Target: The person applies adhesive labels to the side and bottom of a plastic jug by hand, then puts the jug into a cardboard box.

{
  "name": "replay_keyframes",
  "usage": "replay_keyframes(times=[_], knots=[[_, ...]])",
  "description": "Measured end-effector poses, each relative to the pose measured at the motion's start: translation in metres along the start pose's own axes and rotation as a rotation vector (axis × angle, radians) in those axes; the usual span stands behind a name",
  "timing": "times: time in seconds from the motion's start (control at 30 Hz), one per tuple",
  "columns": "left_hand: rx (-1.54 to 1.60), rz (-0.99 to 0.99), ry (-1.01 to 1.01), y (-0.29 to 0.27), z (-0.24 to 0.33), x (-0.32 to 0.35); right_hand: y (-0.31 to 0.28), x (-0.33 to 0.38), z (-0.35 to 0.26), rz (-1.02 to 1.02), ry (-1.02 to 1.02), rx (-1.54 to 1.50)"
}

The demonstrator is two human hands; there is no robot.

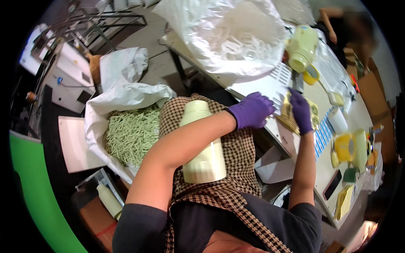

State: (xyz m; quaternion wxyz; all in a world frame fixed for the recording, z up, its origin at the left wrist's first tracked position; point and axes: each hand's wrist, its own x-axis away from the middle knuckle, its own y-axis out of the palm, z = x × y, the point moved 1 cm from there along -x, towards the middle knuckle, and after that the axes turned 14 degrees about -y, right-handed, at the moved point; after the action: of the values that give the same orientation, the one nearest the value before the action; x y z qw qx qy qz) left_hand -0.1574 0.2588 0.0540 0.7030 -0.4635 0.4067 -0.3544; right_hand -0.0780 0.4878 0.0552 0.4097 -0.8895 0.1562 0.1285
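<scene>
A pale yellow-green plastic bottle (pixel 205 162) lies on my lap, on the checked apron (pixel 242 168), its neck pointing away from me. My left forearm crosses over its middle. My left hand (pixel 253 110), in a purple glove, reaches past it to the table edge beside white printed sheets (pixel 268 86), fingers stretched out and holding nothing I can see. Over the table, my purple-gloved right hand (pixel 300 111) has its fingers closed at the near end of a flat grey blade (pixel 298 81), seemingly a knife; its handle is hidden. A brownish-yellow patterned piece (pixel 288 116) lies under that hand.
A white sack of clear plastic rings (pixel 242 48) stands on the table (pixel 287 139), near another pale green bottle (pixel 303 48). Tape rolls (pixel 311 75), a white cup (pixel 337 120) and a phone (pixel 333 184) lie rightward. Left is a sack of green strips (pixel 133 135). Someone (pixel 337 33) sits beyond.
</scene>
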Motion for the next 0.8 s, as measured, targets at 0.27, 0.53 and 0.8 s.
replay_keyframes(times=[0.27, 0.53, 0.8], knots=[[0.733, 0.146, -0.629, -0.083, -0.123, 0.172, 0.04, 0.076, -0.144, 0.106, -0.543, 0.074], [1.109, 0.42, -0.558, -0.048, -0.056, 0.219, 0.108, 0.105, -0.213, -0.132, -0.815, 0.083], [0.946, 0.389, -0.466, -0.05, -0.062, 0.227, 0.118, 0.104, -0.219, -0.189, -0.832, 0.166]])
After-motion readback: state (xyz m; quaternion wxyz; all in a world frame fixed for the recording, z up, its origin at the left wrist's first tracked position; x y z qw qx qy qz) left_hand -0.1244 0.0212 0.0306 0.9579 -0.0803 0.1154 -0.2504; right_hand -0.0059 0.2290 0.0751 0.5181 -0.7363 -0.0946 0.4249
